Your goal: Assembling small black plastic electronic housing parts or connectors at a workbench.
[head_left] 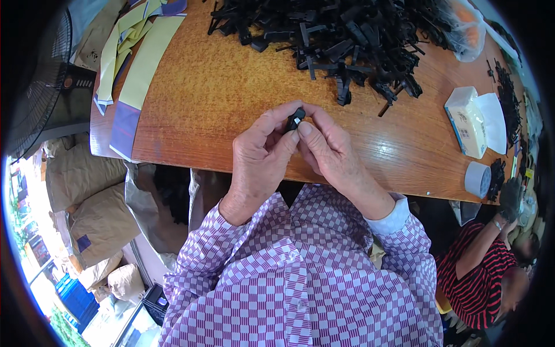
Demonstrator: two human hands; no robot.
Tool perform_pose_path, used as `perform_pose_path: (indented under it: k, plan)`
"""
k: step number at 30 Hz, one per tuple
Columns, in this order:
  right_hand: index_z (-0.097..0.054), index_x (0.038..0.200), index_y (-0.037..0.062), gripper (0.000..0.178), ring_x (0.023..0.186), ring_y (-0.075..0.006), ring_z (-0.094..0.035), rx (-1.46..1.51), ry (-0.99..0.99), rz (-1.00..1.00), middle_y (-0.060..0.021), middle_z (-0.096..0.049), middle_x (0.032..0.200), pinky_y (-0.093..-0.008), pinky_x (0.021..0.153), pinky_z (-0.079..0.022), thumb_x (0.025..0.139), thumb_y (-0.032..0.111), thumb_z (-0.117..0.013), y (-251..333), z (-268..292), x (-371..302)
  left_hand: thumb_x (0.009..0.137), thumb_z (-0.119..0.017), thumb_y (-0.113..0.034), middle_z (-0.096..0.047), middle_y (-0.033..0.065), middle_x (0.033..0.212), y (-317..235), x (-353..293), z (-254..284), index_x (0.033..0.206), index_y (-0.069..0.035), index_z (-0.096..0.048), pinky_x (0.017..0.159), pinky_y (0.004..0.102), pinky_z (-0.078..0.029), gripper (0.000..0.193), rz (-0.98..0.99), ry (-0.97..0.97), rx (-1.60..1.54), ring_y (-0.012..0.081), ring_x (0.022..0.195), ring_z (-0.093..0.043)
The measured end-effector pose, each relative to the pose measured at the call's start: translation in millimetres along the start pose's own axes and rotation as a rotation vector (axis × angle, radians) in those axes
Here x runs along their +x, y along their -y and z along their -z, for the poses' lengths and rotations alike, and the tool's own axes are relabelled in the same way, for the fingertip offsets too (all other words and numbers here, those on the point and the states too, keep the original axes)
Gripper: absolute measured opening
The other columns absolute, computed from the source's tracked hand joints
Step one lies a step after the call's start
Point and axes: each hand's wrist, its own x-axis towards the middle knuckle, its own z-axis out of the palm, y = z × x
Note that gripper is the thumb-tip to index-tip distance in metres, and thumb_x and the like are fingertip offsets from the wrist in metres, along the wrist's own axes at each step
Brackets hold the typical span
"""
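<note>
Worn, wood-grained tabletop point(196, 104), brown and glossy in patches, curves across the view. Over its near edge, the left grip point(260, 147) and right grip point(334, 147) together pinch a small black part point(295, 120), hard-looking, with a pale patch on its face. Beyond sprawls a tangled heap of angular black pieces point(347, 40). Rightward sit a boxy tissue pack point(466, 124) and a squat grey cylinder point(477, 179); leftward, flat yellow-and-purple strips point(147, 61), then creased brown paper sacks point(104, 225).
</note>
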Motion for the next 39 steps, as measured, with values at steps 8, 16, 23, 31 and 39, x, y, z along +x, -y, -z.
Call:
perform_pose_path:
  k: [8,16,23,31,39]
  plan:
    - [-0.050,0.120,0.0018,0.027,0.072,-0.0056,-0.050,0.106,-0.046,0.067,0.0006,-0.056,0.083,-0.0200,0.063,-0.044,0.099,0.017,-0.045,-4,13,6,0.085,-0.058,0.007,-0.062,0.0068,0.092,11,10,-15,0.118,-0.002,-0.058,0.066,0.0216,-0.049,0.034,-0.177,-0.057,0.274,0.0099,0.080,-0.060]
    - [-0.050,0.121,0.0040,0.028,0.064,-0.0043,-0.043,-0.173,-0.038,0.190,0.0035,-0.046,0.075,-0.0182,0.057,-0.037,0.097,0.019,-0.050,-2,38,0,0.092,-0.050,0.000,-0.065,0.0101,0.092,-27,18,-17,0.127,-0.007,-0.044,0.064,0.0203,-0.047,0.036,-0.061,0.040,0.047,0.0108,0.077,-0.062]
    - [-0.053,0.107,0.0033,0.017,0.066,-0.0038,-0.049,0.069,-0.079,0.288,0.0017,-0.053,0.077,-0.0182,0.055,-0.038,0.093,0.013,-0.056,-4,43,-3,0.096,-0.048,-0.011,-0.061,0.0118,0.101,-36,20,-11,0.130,-0.004,-0.040,0.062,0.0187,-0.049,0.036,0.149,0.065,-0.273,0.0136,0.076,-0.064]
    - [-0.056,0.103,0.0060,0.015,0.054,0.0013,-0.040,0.295,0.026,0.172,0.0054,-0.053,0.071,-0.0141,0.044,-0.029,0.091,0.015,-0.061,-3,49,-1,0.093,-0.052,-0.009,-0.062,0.0126,0.099,-28,14,-16,0.132,0.002,-0.041,0.057,0.0166,-0.050,0.042,0.242,0.190,-0.326,0.0126,0.070,-0.064]
    - [-0.057,0.093,0.0021,0.011,0.066,-0.0008,-0.044,0.153,0.081,0.109,0.0054,-0.052,0.075,-0.0184,0.056,-0.037,0.092,0.013,-0.059,-9,41,5,0.090,-0.051,0.000,-0.061,0.0078,0.103,-29,11,-4,0.133,-0.002,-0.042,0.058,0.0172,-0.045,0.044,0.241,0.283,0.029,0.0098,0.072,-0.060]
